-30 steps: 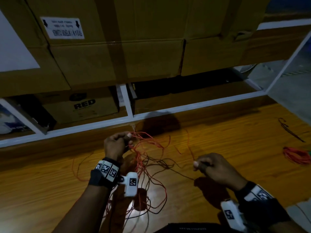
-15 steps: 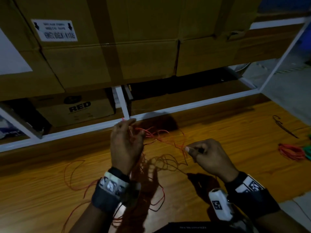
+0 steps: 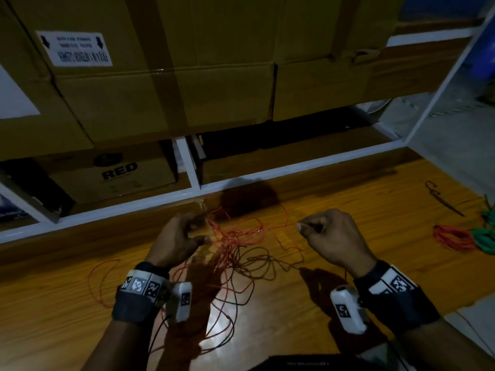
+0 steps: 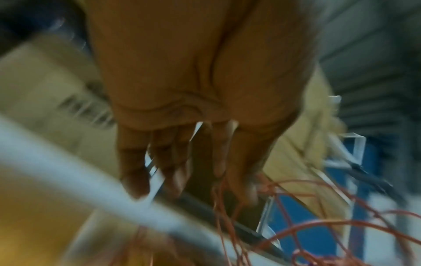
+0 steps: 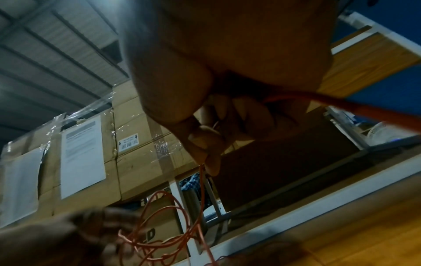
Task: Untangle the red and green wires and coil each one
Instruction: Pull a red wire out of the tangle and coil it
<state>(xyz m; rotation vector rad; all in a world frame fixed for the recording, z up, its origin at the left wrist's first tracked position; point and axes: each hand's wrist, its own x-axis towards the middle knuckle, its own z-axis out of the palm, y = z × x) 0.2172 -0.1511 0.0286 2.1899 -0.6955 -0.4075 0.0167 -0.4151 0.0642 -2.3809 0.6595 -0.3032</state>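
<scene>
1. Two hands are raised just above a wooden tabletop (image 3: 348, 277), with a loose tangle of red wire (image 3: 235, 236) strung between them and spilling down onto the wood.
2. The left hand (image 3: 178, 241) has its fingers bent around the upper strands of the tangle; the left wrist view is blurred, but red strands run past the fingertips (image 4: 175, 181) and thumb there.
3. The right hand (image 3: 332, 234) is curled, thumb and forefinger pinching a single red strand that stretches leftward into the tangle. From the right wrist view that strand drops from the pinching fingers (image 5: 209, 158) down into the loops.
4. Darker strands lie mixed among the red loops on the table; in this dim light I cannot tell whether they are green wire or shadow.
5. Well off to the right on the tabletop sit a coiled red bundle (image 3: 452, 238) and a coiled green bundle (image 3: 484, 238), touching each other.
6. Beyond them lies a small dark twisted piece (image 3: 442, 198), too unclear to name.
7. Behind the table stands a white shelf frame (image 3: 192, 170). Its left compartment holds a cardboard box printed "RED" (image 3: 117, 174); what the dark right compartment holds I cannot tell.
8. Large taped cardboard boxes (image 3: 166, 76) are stacked above the frame, one bearing a white label with arrows (image 3: 76, 49).
</scene>
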